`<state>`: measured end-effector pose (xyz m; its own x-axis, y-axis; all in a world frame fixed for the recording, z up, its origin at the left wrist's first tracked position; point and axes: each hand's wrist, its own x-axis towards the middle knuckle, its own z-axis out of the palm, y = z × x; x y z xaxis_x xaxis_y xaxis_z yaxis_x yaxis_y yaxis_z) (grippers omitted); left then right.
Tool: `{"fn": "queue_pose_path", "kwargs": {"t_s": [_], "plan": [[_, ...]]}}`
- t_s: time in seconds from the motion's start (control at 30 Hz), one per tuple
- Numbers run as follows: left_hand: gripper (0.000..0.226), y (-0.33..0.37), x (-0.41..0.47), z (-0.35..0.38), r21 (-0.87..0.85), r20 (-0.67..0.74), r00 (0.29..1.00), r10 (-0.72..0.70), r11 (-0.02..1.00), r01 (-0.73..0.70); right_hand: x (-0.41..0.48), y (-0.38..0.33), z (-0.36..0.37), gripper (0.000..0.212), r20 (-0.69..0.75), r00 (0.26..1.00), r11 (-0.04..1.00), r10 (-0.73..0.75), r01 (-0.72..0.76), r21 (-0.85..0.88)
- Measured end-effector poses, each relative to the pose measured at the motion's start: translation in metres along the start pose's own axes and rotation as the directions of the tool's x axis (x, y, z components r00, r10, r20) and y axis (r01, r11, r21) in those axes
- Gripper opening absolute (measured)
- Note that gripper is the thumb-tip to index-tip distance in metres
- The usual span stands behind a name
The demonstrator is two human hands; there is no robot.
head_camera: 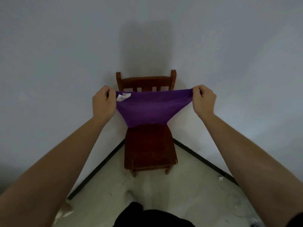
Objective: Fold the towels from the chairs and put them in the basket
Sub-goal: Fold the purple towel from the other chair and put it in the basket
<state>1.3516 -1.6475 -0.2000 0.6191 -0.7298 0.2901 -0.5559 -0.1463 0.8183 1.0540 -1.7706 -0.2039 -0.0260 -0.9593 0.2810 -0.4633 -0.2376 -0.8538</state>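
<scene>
Pinching the purple towel (145, 107) by its top corners, left hand (103, 102) and right hand (204, 99) stretch it taut above the wooden chair (150, 146), likely squaring it for folding; no basket in view

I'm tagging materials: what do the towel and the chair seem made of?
The towel: soft matte purple cloth, perhaps microfibre; it sags and creases where stretched. The chair: dark reddish-brown wood, it seems, with a dull worn finish; slatted back, scuffed seat.

Bare room corner: wooden chair (150, 145), plain walls (57, 63)
</scene>
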Motion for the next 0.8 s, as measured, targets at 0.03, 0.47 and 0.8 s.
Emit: {"fn": "queue_pose_path", "kwargs": {"t_s": [0.03, 0.47, 0.8], "plan": [[0.025, -0.01, -0.017, 0.003, 0.018, 0.003, 1.0, -0.02, 1.0, 0.02, -0.016, 0.013, -0.001, 0.028, 0.021, 1.0, 1.0, -0.005, 0.006, -0.028], [0.024, -0.133, -0.221, 0.042, 0.374, 0.301, 0.827, -0.476, 0.856, 0.357, -0.185, 0.175, -0.014, 0.028, 0.358, 0.859, 0.888, 0.366, -0.206, -0.412], [0.025, -0.189, -0.277, 0.063, 0.526, 0.399, 0.646, -0.65, 0.74, 0.42, -0.236, 0.228, -0.015, 0.028, 0.491, 0.705, 0.823, 0.511, -0.236, -0.517]]}}
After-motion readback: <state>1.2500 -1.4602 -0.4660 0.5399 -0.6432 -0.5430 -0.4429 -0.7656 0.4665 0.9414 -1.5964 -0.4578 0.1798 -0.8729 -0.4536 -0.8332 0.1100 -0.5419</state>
